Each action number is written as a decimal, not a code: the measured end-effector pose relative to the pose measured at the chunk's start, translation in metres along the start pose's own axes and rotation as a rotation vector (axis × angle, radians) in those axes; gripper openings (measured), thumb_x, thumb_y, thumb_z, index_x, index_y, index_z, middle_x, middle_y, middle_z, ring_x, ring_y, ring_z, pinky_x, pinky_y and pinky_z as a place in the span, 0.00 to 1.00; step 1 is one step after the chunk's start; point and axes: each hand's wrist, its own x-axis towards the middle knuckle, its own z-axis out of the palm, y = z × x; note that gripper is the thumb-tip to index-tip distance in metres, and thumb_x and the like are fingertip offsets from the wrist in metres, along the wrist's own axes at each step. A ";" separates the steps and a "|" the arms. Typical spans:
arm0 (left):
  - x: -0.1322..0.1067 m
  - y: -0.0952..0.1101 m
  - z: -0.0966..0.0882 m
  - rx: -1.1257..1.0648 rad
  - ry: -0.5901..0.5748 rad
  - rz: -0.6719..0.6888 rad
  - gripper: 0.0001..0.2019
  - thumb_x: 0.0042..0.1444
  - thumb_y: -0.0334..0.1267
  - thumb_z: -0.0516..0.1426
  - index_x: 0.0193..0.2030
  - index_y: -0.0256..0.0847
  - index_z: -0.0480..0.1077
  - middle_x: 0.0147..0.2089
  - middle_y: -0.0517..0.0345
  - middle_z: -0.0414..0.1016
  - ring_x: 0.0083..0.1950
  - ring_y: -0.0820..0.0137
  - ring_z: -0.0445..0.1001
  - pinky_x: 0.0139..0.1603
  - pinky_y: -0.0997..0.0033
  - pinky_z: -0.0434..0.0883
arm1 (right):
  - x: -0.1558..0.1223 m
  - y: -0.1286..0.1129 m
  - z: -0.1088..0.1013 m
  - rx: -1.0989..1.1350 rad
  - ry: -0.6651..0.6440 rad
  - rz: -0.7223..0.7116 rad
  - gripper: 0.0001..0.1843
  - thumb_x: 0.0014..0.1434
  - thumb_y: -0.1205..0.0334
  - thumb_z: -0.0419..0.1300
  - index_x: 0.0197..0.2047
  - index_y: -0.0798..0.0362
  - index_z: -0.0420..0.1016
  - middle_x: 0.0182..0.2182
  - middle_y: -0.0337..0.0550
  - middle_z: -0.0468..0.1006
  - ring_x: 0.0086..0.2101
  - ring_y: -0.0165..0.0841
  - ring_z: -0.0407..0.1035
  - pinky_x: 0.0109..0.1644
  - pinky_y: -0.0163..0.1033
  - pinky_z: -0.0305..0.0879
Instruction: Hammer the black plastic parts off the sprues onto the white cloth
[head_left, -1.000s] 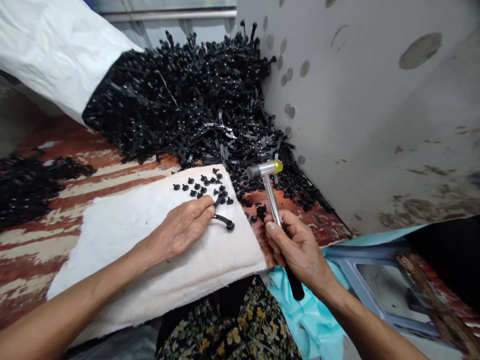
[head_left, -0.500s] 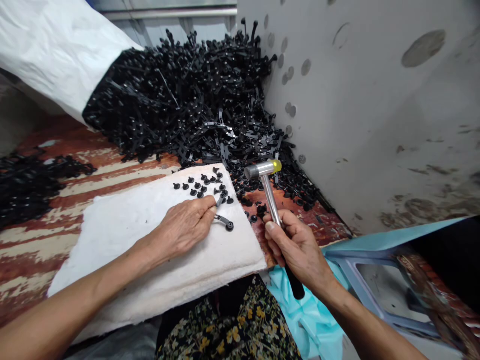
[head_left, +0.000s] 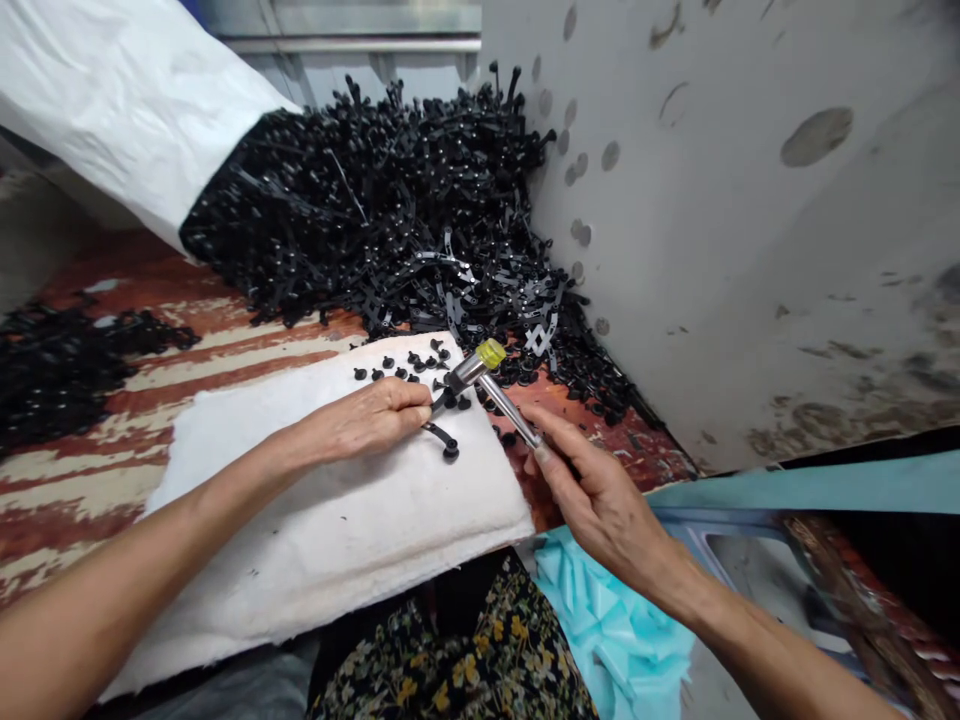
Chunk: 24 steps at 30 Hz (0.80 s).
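Observation:
My left hand (head_left: 367, 420) rests on a white pad (head_left: 315, 510), its fingertips pinched on the ends of two curved black strips (head_left: 441, 440) that lie on the pad. My right hand (head_left: 600, 495) is closed round the handle of a small metal hammer (head_left: 487, 385) with a yellow-capped head. The hammer head is lowered over the strips, right beside my left fingertips. Several small black rivets (head_left: 409, 368) are scattered on the pad just beyond my fingers.
A big heap of black strips (head_left: 390, 210) spills from a white sack (head_left: 127, 100) against a stained grey wall (head_left: 712, 200). Another black pile (head_left: 52, 365) lies at the left on the worn red table. Light blue plastic (head_left: 615, 630) and a stool sit at lower right.
My right hand has swung the hammer down and to the left, from upright beside the pad to over the strips. My left hand has kept its pinch on the strips.

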 end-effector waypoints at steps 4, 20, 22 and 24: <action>0.000 0.002 -0.004 0.040 -0.010 -0.004 0.11 0.50 0.43 0.51 0.22 0.42 0.56 0.22 0.63 0.54 0.25 0.74 0.54 0.25 0.72 0.52 | 0.004 0.003 -0.002 -0.166 0.073 -0.230 0.28 0.66 0.72 0.48 0.67 0.49 0.64 0.51 0.49 0.79 0.50 0.38 0.75 0.52 0.43 0.75; 0.001 -0.003 -0.002 0.056 -0.017 0.066 0.12 0.53 0.41 0.49 0.22 0.42 0.54 0.23 0.63 0.55 0.25 0.74 0.54 0.26 0.72 0.53 | 0.006 -0.002 -0.007 -0.532 -0.057 -0.278 0.30 0.64 0.73 0.48 0.67 0.51 0.65 0.37 0.51 0.81 0.31 0.38 0.76 0.31 0.41 0.76; 0.002 -0.005 -0.002 0.069 -0.013 0.075 0.12 0.54 0.41 0.49 0.21 0.42 0.53 0.23 0.63 0.55 0.25 0.74 0.54 0.26 0.72 0.53 | 0.006 -0.002 -0.008 -0.414 -0.046 -0.230 0.28 0.64 0.72 0.48 0.66 0.51 0.66 0.45 0.52 0.81 0.41 0.40 0.77 0.42 0.45 0.77; 0.003 -0.006 -0.002 0.074 -0.016 0.070 0.13 0.54 0.41 0.49 0.21 0.42 0.54 0.22 0.64 0.55 0.25 0.74 0.54 0.26 0.73 0.53 | 0.006 -0.005 -0.009 -0.219 0.071 -0.190 0.25 0.65 0.70 0.49 0.64 0.49 0.68 0.52 0.49 0.78 0.49 0.39 0.74 0.52 0.45 0.73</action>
